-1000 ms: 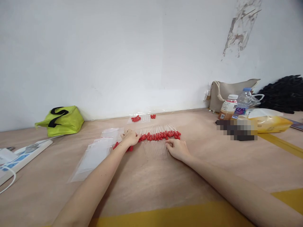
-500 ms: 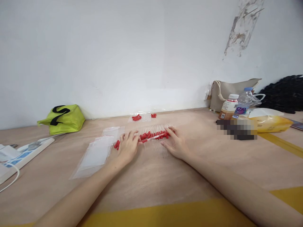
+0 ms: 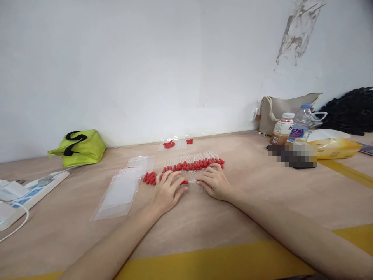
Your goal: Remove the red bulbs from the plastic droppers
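Note:
Between my hands lies a dropper (image 3: 185, 182) with a red rubber bulb and a clear glass tube. My left hand (image 3: 168, 190) pinches its red bulb end, while the fingertips of my right hand (image 3: 215, 182) close on the clear tube. Just beyond the hands runs a row of droppers (image 3: 201, 163), red bulbs side by side and clear tubes pointing toward the wall. More clear tubes lie partly under my right hand. Left of my left hand is a small pile of loose red rubber bulbs (image 3: 149, 178).
Clear zip bags (image 3: 119, 192) lie flat at the left. Bagged red-bulbed droppers (image 3: 169, 144) rest by the wall. A lime bag (image 3: 84, 147) and power strip (image 3: 35, 196) stand left; bottles (image 3: 282, 130), a tissue pack (image 3: 335, 147) and a grey bag (image 3: 279, 109) stand right.
Both hands have come back toward me from the row of droppers. The row now lies more spread out and in view, and one dropper is held between the hands.

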A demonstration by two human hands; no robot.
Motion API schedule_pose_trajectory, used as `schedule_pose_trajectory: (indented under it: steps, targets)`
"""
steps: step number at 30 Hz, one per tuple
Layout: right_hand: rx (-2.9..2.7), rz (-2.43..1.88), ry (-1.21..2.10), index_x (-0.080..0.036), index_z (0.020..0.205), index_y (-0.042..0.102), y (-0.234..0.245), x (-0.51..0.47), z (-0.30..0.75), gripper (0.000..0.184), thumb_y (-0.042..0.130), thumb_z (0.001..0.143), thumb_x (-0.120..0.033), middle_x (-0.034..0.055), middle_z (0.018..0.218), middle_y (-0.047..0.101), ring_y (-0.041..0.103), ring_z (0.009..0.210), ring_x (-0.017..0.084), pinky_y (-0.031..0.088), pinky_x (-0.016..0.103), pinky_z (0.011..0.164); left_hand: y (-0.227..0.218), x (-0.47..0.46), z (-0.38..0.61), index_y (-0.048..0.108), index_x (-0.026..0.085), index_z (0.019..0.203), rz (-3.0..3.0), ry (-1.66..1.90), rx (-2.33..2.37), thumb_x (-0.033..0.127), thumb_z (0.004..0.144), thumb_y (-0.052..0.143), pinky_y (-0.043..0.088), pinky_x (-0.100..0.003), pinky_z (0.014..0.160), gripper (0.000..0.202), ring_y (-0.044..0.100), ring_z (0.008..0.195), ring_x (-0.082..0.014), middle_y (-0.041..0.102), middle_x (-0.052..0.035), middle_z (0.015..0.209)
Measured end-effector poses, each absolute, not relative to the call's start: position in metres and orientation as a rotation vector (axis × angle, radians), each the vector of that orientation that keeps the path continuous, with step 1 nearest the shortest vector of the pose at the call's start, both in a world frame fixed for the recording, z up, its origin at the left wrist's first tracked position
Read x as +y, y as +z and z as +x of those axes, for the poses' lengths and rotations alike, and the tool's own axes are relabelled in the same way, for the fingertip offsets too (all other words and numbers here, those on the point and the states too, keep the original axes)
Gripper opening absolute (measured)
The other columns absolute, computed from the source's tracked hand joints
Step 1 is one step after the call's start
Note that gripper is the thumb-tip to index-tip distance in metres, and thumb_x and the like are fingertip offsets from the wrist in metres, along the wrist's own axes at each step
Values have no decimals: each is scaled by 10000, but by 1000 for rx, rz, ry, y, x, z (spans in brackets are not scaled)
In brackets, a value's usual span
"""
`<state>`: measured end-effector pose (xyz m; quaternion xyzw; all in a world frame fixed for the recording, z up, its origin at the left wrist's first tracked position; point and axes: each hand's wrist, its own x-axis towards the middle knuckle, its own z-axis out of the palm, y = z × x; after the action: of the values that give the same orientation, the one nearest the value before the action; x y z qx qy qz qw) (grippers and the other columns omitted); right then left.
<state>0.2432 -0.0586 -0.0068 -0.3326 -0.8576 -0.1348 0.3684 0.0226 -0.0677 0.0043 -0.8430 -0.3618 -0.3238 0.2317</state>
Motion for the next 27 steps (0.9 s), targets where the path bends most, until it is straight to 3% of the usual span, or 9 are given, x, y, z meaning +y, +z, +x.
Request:
schedule_pose_trajectory:
  steps: [5, 8, 20, 27]
  targets:
    - [-2216, -768, -364, -203, 811, 628, -10, -60, 242, 205, 444, 858, -280, -1, 644, 588, 445, 715, 127, 224, 356, 865, 5, -67, 25, 618, 210, 793, -2390, -944, -877, 289, 829, 519, 289, -353, 815, 132, 538, 766, -146, 662, 5, 762]
    - [-2228, -746, -368, -208, 773, 624, -11, -60, 244, 191, 460, 848, -268, -12, 608, 577, 432, 704, 126, 205, 365, 863, 3, -66, 24, 598, 194, 731, -2399, -936, -831, 281, 828, 521, 295, -347, 799, 151, 519, 688, -129, 635, 20, 678]
    - [-2243, -756, -344, -211, 735, 618, -12, -62, 248, 205, 461, 848, -276, -24, 583, 574, 435, 704, 119, 188, 369, 867, 7, -70, 22, 576, 192, 643, -2212, -808, -715, 264, 831, 511, 288, -387, 854, 212, 461, 602, -116, 550, 35, 541]
    - [-2227, -759, -307, -216, 728, 629, -12, -62, 251, 216, 466, 845, -296, -21, 568, 575, 456, 709, 127, 201, 377, 875, 9, -77, 20, 587, 194, 649, -2238, -783, -739, 194, 837, 480, 322, -364, 792, 216, 500, 630, -128, 570, 25, 551]
